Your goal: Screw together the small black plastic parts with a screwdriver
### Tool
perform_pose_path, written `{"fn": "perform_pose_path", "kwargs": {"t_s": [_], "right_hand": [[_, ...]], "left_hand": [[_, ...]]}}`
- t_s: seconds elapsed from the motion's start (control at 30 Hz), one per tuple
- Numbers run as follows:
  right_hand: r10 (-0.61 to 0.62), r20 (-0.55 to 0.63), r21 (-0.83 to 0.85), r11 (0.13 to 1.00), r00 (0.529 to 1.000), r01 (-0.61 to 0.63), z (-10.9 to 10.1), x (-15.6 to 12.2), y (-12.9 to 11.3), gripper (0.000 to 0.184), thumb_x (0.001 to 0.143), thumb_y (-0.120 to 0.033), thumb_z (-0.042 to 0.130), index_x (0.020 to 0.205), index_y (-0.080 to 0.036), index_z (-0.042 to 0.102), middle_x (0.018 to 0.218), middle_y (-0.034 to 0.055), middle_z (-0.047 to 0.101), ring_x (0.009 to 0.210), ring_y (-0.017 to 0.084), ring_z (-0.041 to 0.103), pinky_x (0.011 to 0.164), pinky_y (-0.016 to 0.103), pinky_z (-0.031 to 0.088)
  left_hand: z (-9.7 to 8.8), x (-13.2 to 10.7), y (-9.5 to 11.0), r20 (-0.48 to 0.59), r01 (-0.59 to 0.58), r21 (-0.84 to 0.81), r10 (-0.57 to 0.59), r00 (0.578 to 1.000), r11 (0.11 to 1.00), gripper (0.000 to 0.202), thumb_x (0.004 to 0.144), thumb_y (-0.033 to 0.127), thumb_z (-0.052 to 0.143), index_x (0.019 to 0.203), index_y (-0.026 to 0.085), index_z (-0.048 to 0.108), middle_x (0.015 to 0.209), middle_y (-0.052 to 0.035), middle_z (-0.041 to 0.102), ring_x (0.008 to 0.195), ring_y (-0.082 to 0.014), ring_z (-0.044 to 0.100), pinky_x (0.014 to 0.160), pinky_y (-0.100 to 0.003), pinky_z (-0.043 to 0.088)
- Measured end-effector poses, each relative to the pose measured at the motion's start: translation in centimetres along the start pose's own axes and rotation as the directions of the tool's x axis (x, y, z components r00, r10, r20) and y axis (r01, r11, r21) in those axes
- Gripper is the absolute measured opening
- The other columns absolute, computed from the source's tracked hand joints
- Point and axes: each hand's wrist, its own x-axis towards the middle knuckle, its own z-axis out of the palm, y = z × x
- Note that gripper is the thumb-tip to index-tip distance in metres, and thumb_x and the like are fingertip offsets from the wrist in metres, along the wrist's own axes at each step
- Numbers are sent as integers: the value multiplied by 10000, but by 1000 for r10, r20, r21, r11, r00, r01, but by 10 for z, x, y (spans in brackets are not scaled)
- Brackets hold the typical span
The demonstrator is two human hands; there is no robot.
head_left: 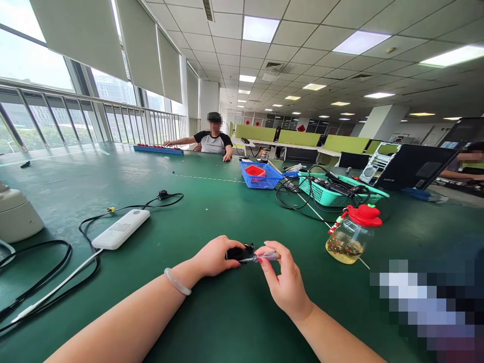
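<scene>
My left hand (218, 256) is closed around a small black part (235, 252) on the green table, its thumb and fingers pressing on the sides. What kind of part it is I cannot make out, as the fingers cover much of it. Between thumb and fingers of my right hand (284, 280) is a small screwdriver (269, 256) with a clear purplish handle. Its metal shaft points left, and the tip meets or lies just in front of the black part.
Left of my hands lie a white power bank (121, 229) and black cables (56, 276). A glass bottle with a red lid (346, 244) stands to the right. Farther back are a blue basket (262, 181), a teal basket (321, 195) of cables, and a seated person (214, 142) beside a blue rack (159, 149).
</scene>
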Motion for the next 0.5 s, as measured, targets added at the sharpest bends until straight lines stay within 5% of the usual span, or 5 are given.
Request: {"fn": "perform_pose_path", "kwargs": {"t_s": [0.2, 0.5], "right_hand": [[-251, 78, -74, 964, 965, 257, 2, 3, -15, 258, 914, -104, 498, 1119, -259, 501, 929, 41, 691, 807, 178, 677, 718, 335, 579], [-280, 86, -98, 952, 956, 288, 7, 5, -13, 208, 926, -112, 493, 1087, -244, 495, 903, 44, 682, 778, 173, 665, 689, 326, 580]], "left_hand": [[1, 0, -3, 1, -25, 9, 25, 1000, 1000, 463, 748, 356, 695, 1202, 308, 621, 981, -55, 658, 933, -222, 594, 828, -336, 470], [5, 1, -7, -5, -30, 11, 30, 1000, 999, 501, 730, 383, 712, 1216, 321, 612, 966, -44, 655, 922, -223, 597, 816, -332, 474]]}}
